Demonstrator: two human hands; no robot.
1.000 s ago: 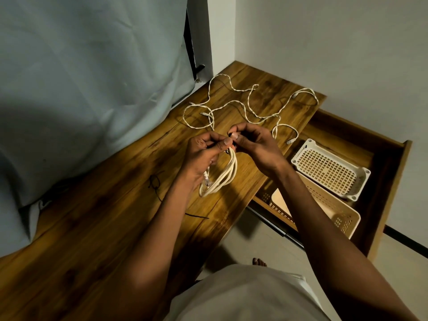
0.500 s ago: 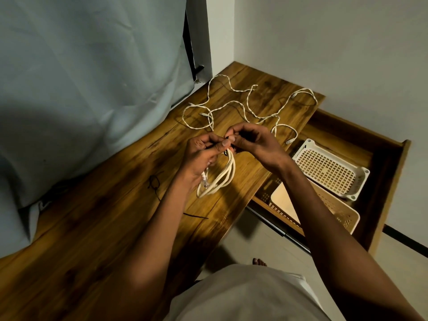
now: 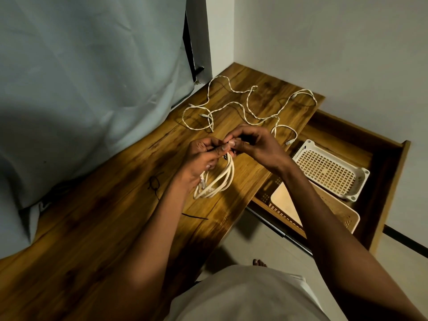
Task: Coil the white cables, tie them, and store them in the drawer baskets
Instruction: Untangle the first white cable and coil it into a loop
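Two hands meet over the desk's right edge: our left hand grips the coiled cable so loops stay bunched; our right hand pinches a dark tie at its top.

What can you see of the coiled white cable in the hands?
The coiled white cable is a bundle of several loops of smooth, off-white cord, hanging above the wooden desk. The left hand grips its top; the right hand pinches something dark there, apparently a tie. A pale connector shows by the left palm. It is not yet in a basket.
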